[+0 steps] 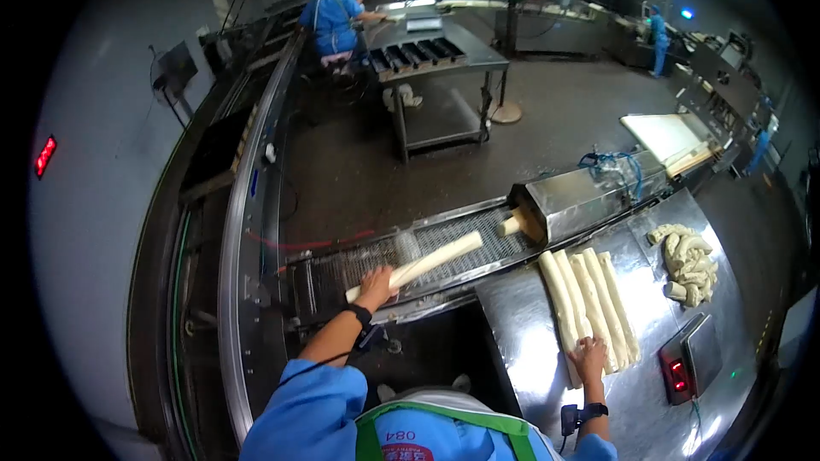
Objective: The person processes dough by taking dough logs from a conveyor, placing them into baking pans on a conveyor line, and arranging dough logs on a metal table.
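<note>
Left hand (377, 288) touches a dough log (437, 259), which extends mostly rightward.

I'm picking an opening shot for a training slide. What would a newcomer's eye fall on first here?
Probably the long pale roll lying aslant on the mesh belt, with the left hand at its near end. Next, the row of similar rolls on the shiny steel table, the right hand at their near ends. The red-lit wall display at far left also stands out.
</note>
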### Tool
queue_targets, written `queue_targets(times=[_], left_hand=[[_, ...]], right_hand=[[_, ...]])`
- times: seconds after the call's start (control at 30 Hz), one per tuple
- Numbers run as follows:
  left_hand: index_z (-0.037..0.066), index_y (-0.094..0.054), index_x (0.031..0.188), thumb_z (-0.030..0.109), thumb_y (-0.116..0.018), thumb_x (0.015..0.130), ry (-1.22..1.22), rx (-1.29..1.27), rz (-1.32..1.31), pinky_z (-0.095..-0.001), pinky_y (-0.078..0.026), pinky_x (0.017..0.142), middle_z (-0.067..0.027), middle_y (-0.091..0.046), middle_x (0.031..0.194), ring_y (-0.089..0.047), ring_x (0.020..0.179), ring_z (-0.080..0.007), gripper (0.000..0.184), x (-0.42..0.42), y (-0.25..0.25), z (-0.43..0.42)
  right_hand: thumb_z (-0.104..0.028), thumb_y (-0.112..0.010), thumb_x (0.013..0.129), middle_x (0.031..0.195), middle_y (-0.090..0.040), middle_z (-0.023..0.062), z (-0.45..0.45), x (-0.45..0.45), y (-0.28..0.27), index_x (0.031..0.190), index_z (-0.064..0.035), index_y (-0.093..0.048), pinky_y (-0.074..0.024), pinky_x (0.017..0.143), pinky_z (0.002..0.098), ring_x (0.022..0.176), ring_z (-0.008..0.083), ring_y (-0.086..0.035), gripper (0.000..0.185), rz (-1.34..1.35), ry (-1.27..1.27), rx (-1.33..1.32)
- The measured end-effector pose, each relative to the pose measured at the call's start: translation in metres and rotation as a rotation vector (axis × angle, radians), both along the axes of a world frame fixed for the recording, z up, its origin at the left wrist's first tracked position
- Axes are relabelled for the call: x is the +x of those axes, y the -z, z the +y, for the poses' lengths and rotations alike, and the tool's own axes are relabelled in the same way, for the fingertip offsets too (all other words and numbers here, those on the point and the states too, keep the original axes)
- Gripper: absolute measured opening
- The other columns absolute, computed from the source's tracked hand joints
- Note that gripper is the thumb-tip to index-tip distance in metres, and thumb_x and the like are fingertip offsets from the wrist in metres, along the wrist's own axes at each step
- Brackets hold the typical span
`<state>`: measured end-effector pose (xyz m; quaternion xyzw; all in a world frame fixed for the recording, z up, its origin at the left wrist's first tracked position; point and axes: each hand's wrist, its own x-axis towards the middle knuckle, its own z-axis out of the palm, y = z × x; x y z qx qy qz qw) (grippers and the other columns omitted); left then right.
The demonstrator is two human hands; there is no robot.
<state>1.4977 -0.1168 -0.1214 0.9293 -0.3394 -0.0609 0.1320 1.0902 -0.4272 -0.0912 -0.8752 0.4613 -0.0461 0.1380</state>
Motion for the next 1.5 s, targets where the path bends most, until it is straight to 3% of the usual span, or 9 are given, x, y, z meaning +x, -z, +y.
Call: queue_targets(times=[0.2, 0.53, 0.67, 0.87, 0.93, 1.07, 1.1, 1.27, 1.5], left_hand=[[0.003, -0.050, 0.100, 0.039, -0.065, 0.063, -0.041, 0.208, 0.135, -0.0422, -0.034, 0.083, -0.0154, -0.050, 0.101, -0.046, 0.097, -0.0314, 0.054, 0.012, -0.006, 0.026], [0.003, -0.052, 0.098, 0.034, -0.064, 0.060, -0.002, 0.242, 0.246, -0.0403, -0.038, 0.081, -0.0158, -0.051, 0.102, -0.046, 0.098, -0.0329, 0.051, 0.021, -0.020, 0.078], [0.000, -0.052, 0.091, 0.036, -0.061, 0.063, 0.080, -0.047, 0.248, -0.0384, -0.041, 0.071, -0.0175, -0.053, 0.093, -0.051, 0.085, -0.0317, 0.046, 0.026, -0.010, 0.103], [-0.001, -0.051, 0.088, 0.022, -0.055, 0.074, 0.015, -0.620, 0.786, -0.0287, -0.043, 0.061, -0.0100, -0.054, 0.077, -0.053, 0.069, -0.0174, 0.027, 0.019, -0.038, 0.115], [-0.002, -0.046, 0.099, 0.020, -0.053, 0.077, -0.150, -0.768, 1.109, -0.0233, -0.045, 0.055, -0.0092, -0.055, 0.081, -0.056, 0.065, -0.0135, 0.032, 0.002, -0.066, 0.115], [-0.001, -0.042, 0.109, 0.022, -0.051, 0.080, -0.200, -1.140, 1.325, -0.0247, -0.047, 0.062, -0.0109, -0.056, 0.091, -0.056, 0.070, -0.0144, 0.038, -0.007, -0.073, 0.119], [0.002, -0.043, 0.103, 0.023, -0.055, 0.077, -0.224, -1.240, 1.357, -0.0279, -0.048, 0.055, -0.0107, -0.054, 0.090, -0.058, 0.068, -0.0187, 0.035, -0.006, -0.080, 0.119], [0.004, -0.046, 0.100, 0.019, -0.055, 0.077, -0.138, -1.718, 1.261, -0.0303, -0.048, 0.062, -0.0081, -0.054, 0.089, -0.057, 0.075, -0.0184, 0.029, 0.031, -0.124, 0.137], [0.005, -0.039, 0.099, 0.017, -0.052, 0.078, -0.307, -2.053, 0.386, -0.0339, -0.048, 0.065, -0.0110, -0.052, 0.089, -0.056, 0.077, -0.0211, 0.027, 0.092, -0.211, 0.232]], right_hand=[[-0.028, -0.071, 0.055, 0.103, -0.044, 0.0143, -0.002, -0.007, 0.010, 0.087, -0.0113, -0.055, -0.0360, 0.079, 0.0419, 0.096, 0.0317, -0.042, 0.039, -0.050, -0.087, -0.009], [-0.015, -0.075, 0.045, 0.124, -0.030, 0.0223, 0.022, -0.035, 0.028, 0.095, -0.0098, -0.052, -0.0354, 0.087, 0.0414, 0.107, 0.0375, -0.037, 0.055, -0.086, -0.201, -0.004], [-0.013, -0.073, 0.047, 0.124, -0.032, 0.0210, 0.010, -0.036, 0.051, 0.097, -0.0084, -0.052, -0.0365, 0.087, 0.0398, 0.109, 0.0361, -0.038, 0.054, -0.043, -0.204, -0.222], [-0.023, -0.067, 0.061, 0.127, -0.031, 0.0170, -0.016, -0.029, 0.059, 0.112, -0.0180, -0.045, -0.0347, 0.088, 0.0413, 0.113, 0.0333, -0.035, 0.056, 0.121, -0.049, -0.148], [-0.023, -0.063, 0.065, 0.128, -0.030, 0.0155, -0.002, -0.020, 0.041, 0.112, -0.0194, -0.047, -0.0352, 0.088, 0.0412, 0.112, 0.0329, -0.036, 0.051, 0.189, 0.034, -0.126], [-0.033, -0.061, 0.068, 0.129, -0.028, 0.0145, -0.001, -0.017, 0.049, 0.115, -0.0198, -0.044, -0.0350, 0.088, 0.0427, 0.113, 0.0329, -0.034, 0.052, 0.208, 0.077, -0.153], [-0.034, -0.060, 0.069, 0.129, -0.027, 0.0146, -0.003, -0.020, 0.056, 0.115, -0.0195, -0.044, -0.0351, 0.088, 0.0424, 0.113, 0.0334, -0.034, 0.050, 0.212, 0.071, -0.173], [-0.032, -0.061, 0.069, 0.130, -0.025, 0.0155, 0.005, -0.013, 0.046, 0.119, -0.0203, -0.042, -0.0319, 0.092, 0.0383, 0.115, 0.0309, -0.033, 0.054, 0.261, 0.110, -0.122], [-0.036, -0.059, 0.070, 0.127, -0.028, 0.0205, -0.014, -0.018, 0.059, 0.119, -0.0179, -0.042, -0.0342, 0.089, 0.0416, 0.113, 0.0351, -0.034, 0.055, 0.289, 0.064, -0.122]])
